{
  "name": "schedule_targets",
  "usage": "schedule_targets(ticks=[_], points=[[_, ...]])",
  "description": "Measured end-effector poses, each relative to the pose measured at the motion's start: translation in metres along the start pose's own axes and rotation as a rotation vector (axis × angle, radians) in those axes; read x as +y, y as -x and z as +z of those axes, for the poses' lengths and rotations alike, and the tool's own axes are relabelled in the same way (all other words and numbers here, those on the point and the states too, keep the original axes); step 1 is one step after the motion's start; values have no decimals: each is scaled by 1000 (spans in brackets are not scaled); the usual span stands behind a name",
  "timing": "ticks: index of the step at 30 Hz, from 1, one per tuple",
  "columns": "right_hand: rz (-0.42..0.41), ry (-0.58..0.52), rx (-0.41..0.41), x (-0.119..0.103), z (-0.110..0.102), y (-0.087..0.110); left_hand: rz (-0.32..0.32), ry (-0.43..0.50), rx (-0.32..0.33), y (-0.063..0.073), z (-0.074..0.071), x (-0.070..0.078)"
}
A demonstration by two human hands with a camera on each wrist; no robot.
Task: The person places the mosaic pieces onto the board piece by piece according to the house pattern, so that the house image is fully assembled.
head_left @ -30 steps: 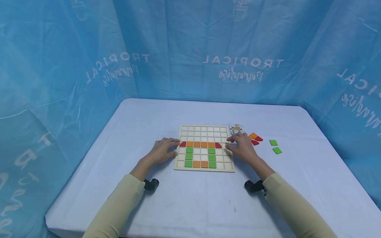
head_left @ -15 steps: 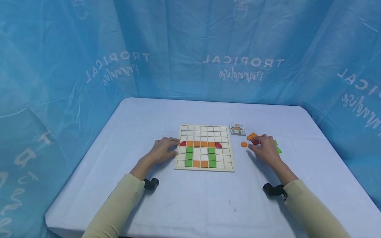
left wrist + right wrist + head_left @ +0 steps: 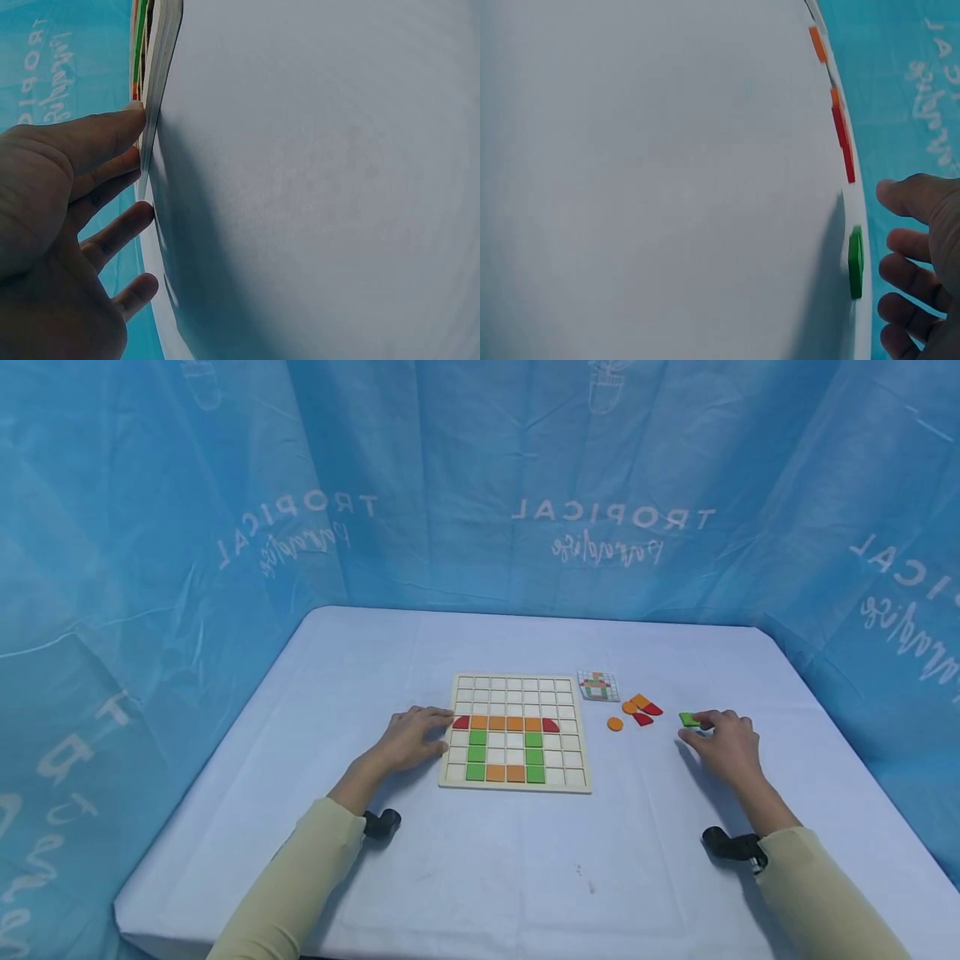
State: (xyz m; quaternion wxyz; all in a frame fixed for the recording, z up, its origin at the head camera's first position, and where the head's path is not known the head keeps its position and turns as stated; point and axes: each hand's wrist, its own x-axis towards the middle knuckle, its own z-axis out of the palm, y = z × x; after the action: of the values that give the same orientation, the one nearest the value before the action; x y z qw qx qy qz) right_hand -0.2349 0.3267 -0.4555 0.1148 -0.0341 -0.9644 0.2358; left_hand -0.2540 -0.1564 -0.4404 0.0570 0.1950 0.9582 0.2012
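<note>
1. A blue curtain (image 3: 480, 443) with white lettering stood behind and beside the table.
2. The table (image 3: 480, 877), covered in white cloth, bore all the pieces.
3. A pale grid board (image 3: 514, 741) lay flat, well apart from the right hand. Inlaid tiles (image 3: 497, 724) formed an orange row with red ends, two green columns below it, and orange between the columns' near ends.
4. The left hand (image 3: 408, 740) rested at the board's left edge, fingers nearly straight, thumb spread wide, gripping nothing.
5. The right hand (image 3: 727, 745) was off to the board's right, beyond the loose pieces. Its thumb and fingers stood apart with a moderate gap, and nothing was visibly held.
6. A pattern card (image 3: 597, 686) lay just beside the board's far right corner.
7. Red and orange pieces (image 3: 643, 719) lay clustered between card and right hand; an orange disc (image 3: 615, 724) sat nearer the board.
8. A green tile (image 3: 687, 719) lay on the cloth just ahead and left of the right fingertips, at the mouth of their gap; the left hand was far off, across the board. Being squarish, it offered no clear long axis. Contact could not be told for certain, though the right wrist view suggested separation.
</note>
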Motion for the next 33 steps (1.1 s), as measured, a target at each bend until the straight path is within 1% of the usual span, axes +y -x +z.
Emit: schedule_targets(ticks=[3, 5, 9, 13, 18, 22, 25, 29, 33], points=[[47, 13, -5, 7, -4, 2, -7, 1, -2, 0, 0, 1], [64, 21, -10, 12, -4, 2, -9, -3, -2, 0, 0, 2], [69, 29, -11, 18, -5, 0, -21, -7, -3, -1, 1, 1], [59, 30, -17, 18, -2, -9, -34, -4, -6, -1, 1, 1], [22, 47, -44, 11, 4, -23, -36, 4, -7, -1, 1, 2], [-19, 58, -81, -2, 11, -34, -34, 0, -7, -1, 2, 1], [-30, 60, -96, -11, 16, -40, -31, 1, -5, -1, 2, 1], [-26, 57, -109, -20, 22, -41, -29, 3, -7, -1, 2, 1], [-28, 52, -131, -27, 26, -38, -35, -1, -12, -1, 1, 2]])
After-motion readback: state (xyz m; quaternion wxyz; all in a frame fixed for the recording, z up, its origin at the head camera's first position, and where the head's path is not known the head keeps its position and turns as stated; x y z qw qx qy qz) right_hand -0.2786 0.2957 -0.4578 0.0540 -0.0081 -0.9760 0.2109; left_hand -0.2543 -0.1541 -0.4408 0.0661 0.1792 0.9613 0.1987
